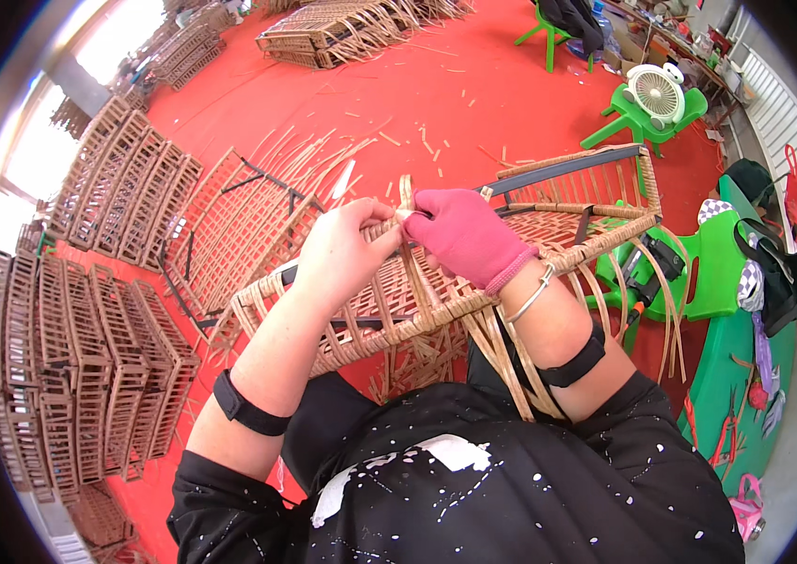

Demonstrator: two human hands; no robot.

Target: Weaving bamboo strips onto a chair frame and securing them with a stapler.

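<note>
Across my lap lies a woven wicker panel (370, 320) with a wrapped rim and a dark strip along part of its frame. My bare left hand (342, 246) pinches at a looped cane strip (406, 193) that stands up above the panel. My right hand (474, 235), in a pink glove, grips the same strip from the other side, its fingers closed close to my left fingertips. The strip runs down toward the panel's near rim. Several loose cane ends (502, 362) hang from that rim beside my right forearm.
Stacks of wicker panels (60, 367) stand at the left, and another panel (239, 226) leans just beyond my left hand. Cane scraps litter the red floor (323, 103). To the right are a green chair (713, 263), pliers (727, 428) on a green surface and a white fan (657, 94).
</note>
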